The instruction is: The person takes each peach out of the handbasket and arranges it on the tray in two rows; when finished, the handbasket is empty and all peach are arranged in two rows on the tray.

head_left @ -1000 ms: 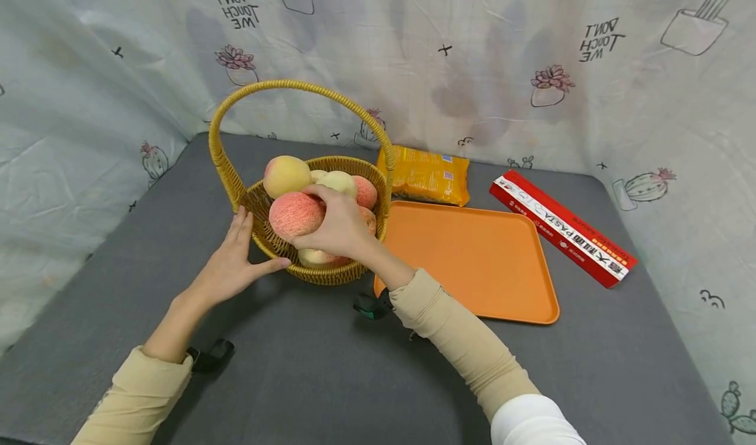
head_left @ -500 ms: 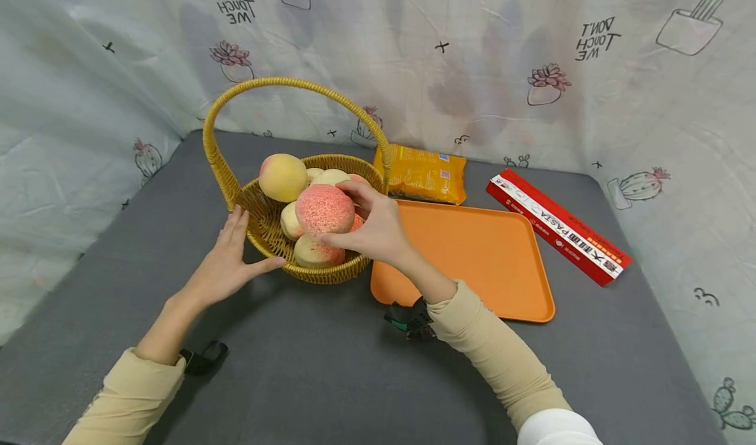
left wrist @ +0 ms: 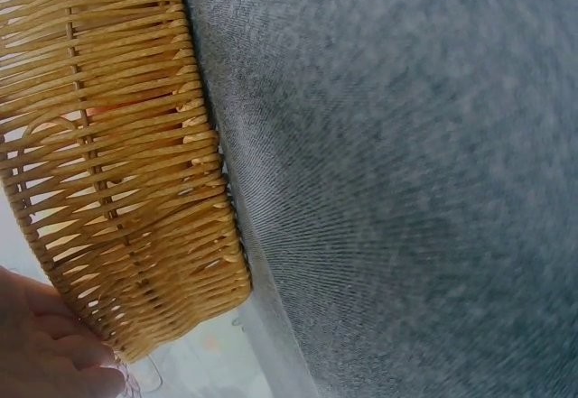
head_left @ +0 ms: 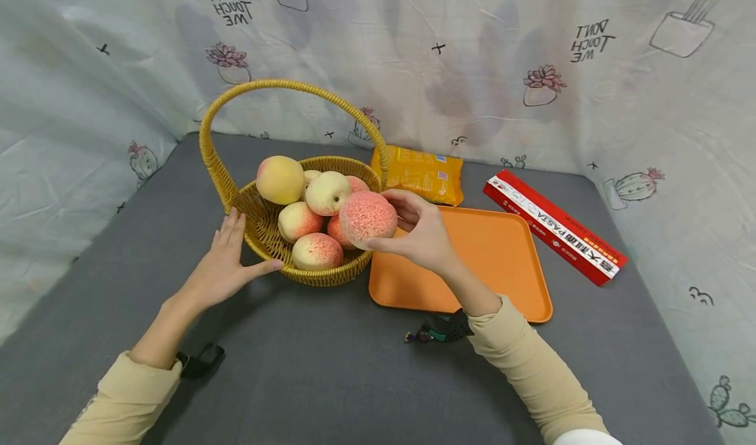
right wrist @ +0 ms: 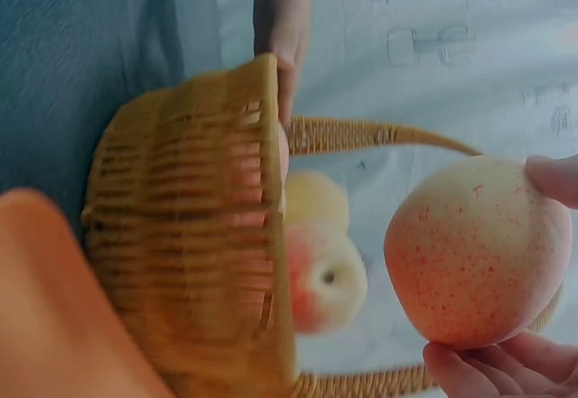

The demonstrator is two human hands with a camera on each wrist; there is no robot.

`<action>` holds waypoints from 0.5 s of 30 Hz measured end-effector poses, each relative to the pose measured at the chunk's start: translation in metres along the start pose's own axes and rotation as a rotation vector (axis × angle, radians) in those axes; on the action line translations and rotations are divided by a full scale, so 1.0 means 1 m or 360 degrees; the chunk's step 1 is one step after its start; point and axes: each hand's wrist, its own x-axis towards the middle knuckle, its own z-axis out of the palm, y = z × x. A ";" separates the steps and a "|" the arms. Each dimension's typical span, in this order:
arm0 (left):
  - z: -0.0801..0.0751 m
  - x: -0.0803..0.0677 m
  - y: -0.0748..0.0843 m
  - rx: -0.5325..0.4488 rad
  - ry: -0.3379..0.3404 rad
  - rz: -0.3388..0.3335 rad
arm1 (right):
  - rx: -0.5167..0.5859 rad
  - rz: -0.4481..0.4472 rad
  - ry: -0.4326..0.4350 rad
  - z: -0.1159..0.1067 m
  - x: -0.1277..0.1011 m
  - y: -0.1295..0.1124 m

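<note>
My right hand (head_left: 424,236) pinches a large pink-speckled peach (head_left: 369,216) between thumb and fingers, above the right rim of a wicker basket (head_left: 264,230). In the right wrist view the same peach (right wrist: 477,254) is held clear of the basket wall. My left hand (head_left: 220,273) touches the basket's left side, fingers straight and thumb spread along the front rim. Several more peaches lie in the basket, among them a yellow peach (head_left: 280,180) at the left and a pale peach (head_left: 327,193) near the middle. In the left wrist view, fingers (left wrist: 63,353) rest by the basket's edge.
An orange tray (head_left: 478,241) lies just right of the basket, partly behind my right hand. Behind it sits a yellow-orange packet (head_left: 422,174). A red pasta box (head_left: 555,226) lies slanted to the right. The tall basket handle (head_left: 289,84) arches overhead, before a patterned curtain (head_left: 472,12).
My right hand has carried the peach rightward, from over the basket's middle to its right rim, uncovering the peaches beneath. My left hand has stayed at the basket's side.
</note>
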 end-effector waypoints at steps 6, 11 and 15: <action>0.000 0.000 0.000 0.0002 0.0006 0.0008 | 0.0073 0.0058 0.0050 -0.022 -0.007 0.006; 0.000 0.001 0.000 0.0010 0.0009 0.0012 | 0.0062 0.0167 0.0176 -0.040 -0.007 0.014; 0.001 0.001 0.000 0.0007 0.0012 0.0007 | 0.0028 0.0326 0.0279 -0.051 -0.001 0.026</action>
